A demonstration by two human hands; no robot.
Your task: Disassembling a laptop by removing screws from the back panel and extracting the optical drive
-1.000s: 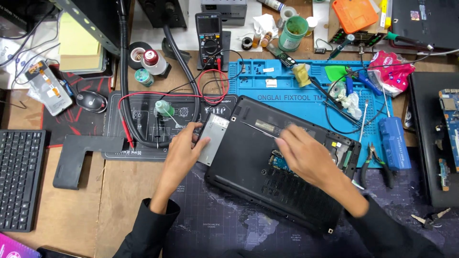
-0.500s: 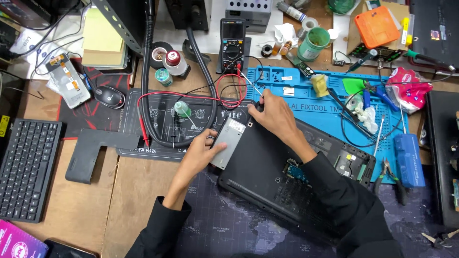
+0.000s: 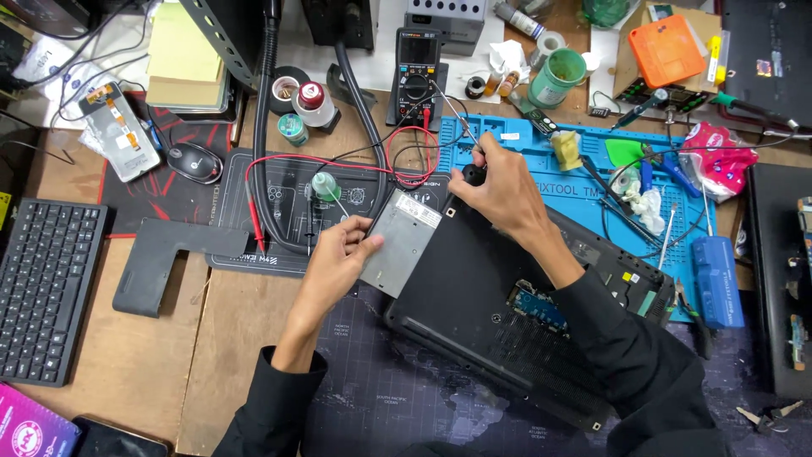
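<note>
Head view, left hand point(image 3: 338, 258) holding grey drive point(image 3: 400, 242)

Wooden bench point(image 3: 127, 355): keyboard point(image 3: 42, 288), black mats point(image 3: 288, 211), blue mat point(image 3: 584, 169), laptop point(image 3: 499, 313), multimeter point(image 3: 416, 72), green cup point(image 3: 556, 78).

The right hand point(image 3: 497, 188) covers the far corner of the black upturned laptop base point(image 3: 474, 288); what its fingertips grip there is too small to identify. The black right sleeve point(image 3: 626, 347) hides part of the base's middle and near edge.

The left hand point(image 3: 337, 258) conceals the near-left edge of the flat grey metal drive point(image 3: 399, 243); whether the drive rests in the base or only on it cannot be told.

The black keyboard point(image 3: 42, 288) is cut off by the left edge, and the pink box point(image 3: 30, 427) by the lower-left corner. The black slab with small circuit boards point(image 3: 782, 279) is cut off by the right edge.
</note>
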